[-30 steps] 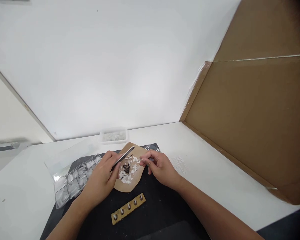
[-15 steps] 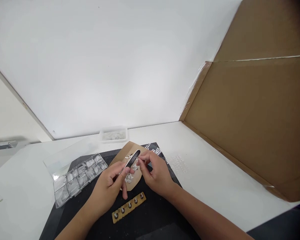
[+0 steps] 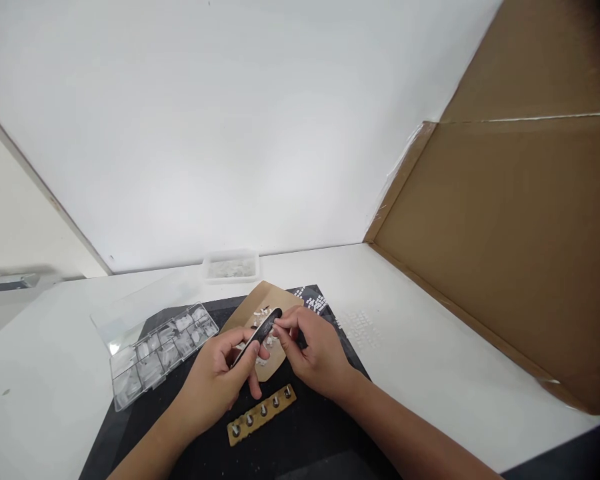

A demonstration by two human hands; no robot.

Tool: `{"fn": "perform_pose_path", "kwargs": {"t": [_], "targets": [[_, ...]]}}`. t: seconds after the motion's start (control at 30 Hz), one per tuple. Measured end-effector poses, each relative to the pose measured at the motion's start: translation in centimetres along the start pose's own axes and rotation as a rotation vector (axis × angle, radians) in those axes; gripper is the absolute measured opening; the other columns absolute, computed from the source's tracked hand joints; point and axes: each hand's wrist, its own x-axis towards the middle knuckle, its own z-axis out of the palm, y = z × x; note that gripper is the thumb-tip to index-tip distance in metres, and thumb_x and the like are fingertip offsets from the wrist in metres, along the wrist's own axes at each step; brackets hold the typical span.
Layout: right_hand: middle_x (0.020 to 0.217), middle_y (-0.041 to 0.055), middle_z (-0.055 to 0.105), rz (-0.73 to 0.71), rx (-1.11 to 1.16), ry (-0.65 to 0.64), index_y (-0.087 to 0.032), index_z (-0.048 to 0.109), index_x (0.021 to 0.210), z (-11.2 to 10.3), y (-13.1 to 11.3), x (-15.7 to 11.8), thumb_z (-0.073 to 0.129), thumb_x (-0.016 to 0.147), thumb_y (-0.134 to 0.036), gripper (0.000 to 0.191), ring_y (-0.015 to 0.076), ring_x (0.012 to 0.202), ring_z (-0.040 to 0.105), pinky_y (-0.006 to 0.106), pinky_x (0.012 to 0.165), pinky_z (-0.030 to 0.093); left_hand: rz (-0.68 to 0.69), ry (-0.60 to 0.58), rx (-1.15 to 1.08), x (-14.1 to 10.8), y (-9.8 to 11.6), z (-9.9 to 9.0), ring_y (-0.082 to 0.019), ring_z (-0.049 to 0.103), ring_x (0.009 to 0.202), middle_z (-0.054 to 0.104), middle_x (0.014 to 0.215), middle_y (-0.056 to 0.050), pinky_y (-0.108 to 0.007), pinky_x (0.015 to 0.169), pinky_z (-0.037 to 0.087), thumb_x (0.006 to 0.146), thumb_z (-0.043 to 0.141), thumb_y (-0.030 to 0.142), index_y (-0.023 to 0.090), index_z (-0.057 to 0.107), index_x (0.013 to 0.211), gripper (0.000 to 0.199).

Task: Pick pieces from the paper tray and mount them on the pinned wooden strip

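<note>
My left hand (image 3: 219, 363) grips a black nail file (image 3: 267, 327) with a pale edge between thumb and fingers, its free end tilted up to the right. The thumb and forefinger of my right hand (image 3: 316, 345) are pinched together beside that end. Whatever small piece they hold is too small to make out. Beneath both hands lies a brown paper sheet (image 3: 265, 291), strewn with white nail-tip scraps (image 3: 262, 362). Closer to me, a tan strip (image 3: 241, 437) carries a row of several dark round holders with pale tips standing in them.
To the left, a clear compartment box (image 3: 153, 363) of nail tips has its lid (image 3: 130, 313) swung back. A translucent tub (image 3: 231, 268) stands by the white wall. Small white pieces (image 3: 317, 304) lie at the black mat's (image 3: 325, 440) far corner. Cardboard (image 3: 505, 253) walls the right.
The file has tipped slightly lower and flatter in my left hand. My right fingertips stay beside its end. The whole view has shifted a little.
</note>
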Motion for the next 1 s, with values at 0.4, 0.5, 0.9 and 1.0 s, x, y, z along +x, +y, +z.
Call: {"fn": "perform_pose_path", "kwargs": {"t": [0.4,0.5,0.9,1.0], "targets": [[0.092,0.006,0.068,-0.091,-0.084,0.007,-0.024,0.059,0.11,0.27,0.31,0.03,0.056,0.102,-0.016,0.012,0.0218,0.088,0.066,0.037,0.077,0.056,0.093,0.101,0.094,0.35,-0.26,0.46,-0.014,0.055,0.039,0.067,0.05,0.002,-0.025,0.048,0.04,0.102,0.051,0.057,0.021,0.077,0.102,0.044],[0.093,0.0065,0.068,-0.128,-0.092,0.01,-0.024,0.058,0.104,0.38,0.26,0.07,0.056,0.103,-0.016,0.009,0.0225,0.092,0.066,0.037,0.079,0.057,0.153,0.137,0.131,0.37,-0.37,0.48,-0.017,0.065,0.05,0.071,0.055,0.001,-0.03,0.065,0.052,0.103,0.051,0.052,0.023,0.079,0.105,0.041],[0.08,0.0033,0.065,0.047,-0.113,0.088,-0.023,0.057,0.088,0.47,-0.16,0.23,0.055,0.105,-0.024,0.017,0.0199,0.077,0.063,0.034,0.071,0.05,0.145,0.144,0.119,0.03,-0.4,0.73,-0.011,0.05,0.037,0.072,0.061,-0.001,-0.022,0.037,0.035,0.103,0.051,0.055,0.021,0.079,0.105,0.044],[0.082,0.0033,0.067,0.058,-0.114,0.086,-0.023,0.057,0.088,0.49,-0.1,0.21,0.055,0.105,-0.025,0.017,0.0197,0.078,0.063,0.034,0.073,0.049,0.131,0.135,0.113,-0.05,-0.66,0.72,-0.009,0.047,0.033,0.071,0.061,0.0,-0.02,0.036,0.036,0.102,0.051,0.057,0.021,0.078,0.106,0.045]]}}
